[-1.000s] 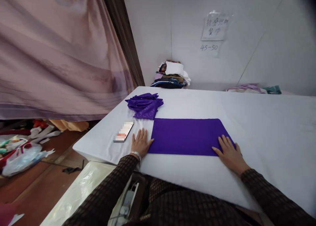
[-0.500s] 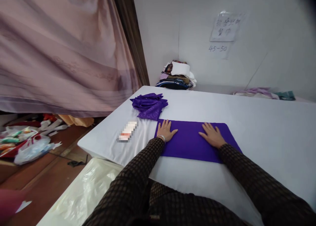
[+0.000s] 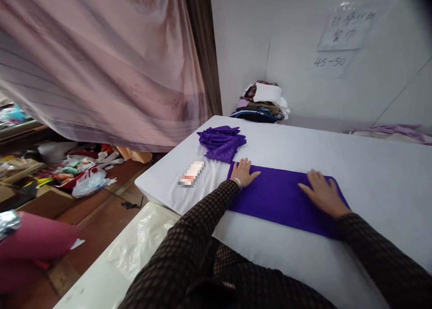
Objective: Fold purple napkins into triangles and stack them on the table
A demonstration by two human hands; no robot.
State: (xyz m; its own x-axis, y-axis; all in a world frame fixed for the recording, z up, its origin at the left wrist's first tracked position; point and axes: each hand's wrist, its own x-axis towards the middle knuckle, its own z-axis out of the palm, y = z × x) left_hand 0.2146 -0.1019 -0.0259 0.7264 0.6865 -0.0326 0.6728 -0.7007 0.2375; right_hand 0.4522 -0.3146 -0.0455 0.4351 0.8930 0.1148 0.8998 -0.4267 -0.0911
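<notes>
A folded purple cloth (image 3: 280, 192) lies flat as a long rectangle on the white-covered table (image 3: 381, 178). Flat on its left end rests my left hand (image 3: 245, 173), fingers spread, a bracelet at the wrist. Over the right end is my right hand (image 3: 324, 194), open and slightly blurred, with its palm down; whether it presses on the fabric I cannot tell. Behind the left end sits a loose heap of purple cloths (image 3: 221, 141), its near corner meeting the folded one. Neither hand grips anything.
A pixelated phone-like object (image 3: 192, 174) lies left of the cloth. Stacked clothes (image 3: 263, 102) stand behind the table against the wall. A pink curtain (image 3: 135, 66) hangs at left, above boxes and bags on the floor. Clear plastic (image 3: 145, 232) covers a lower surface nearby.
The view has turned left, so everything appears shifted right. My right hand has slid outward toward the cloth's right end. My left hand stays on the left end.
</notes>
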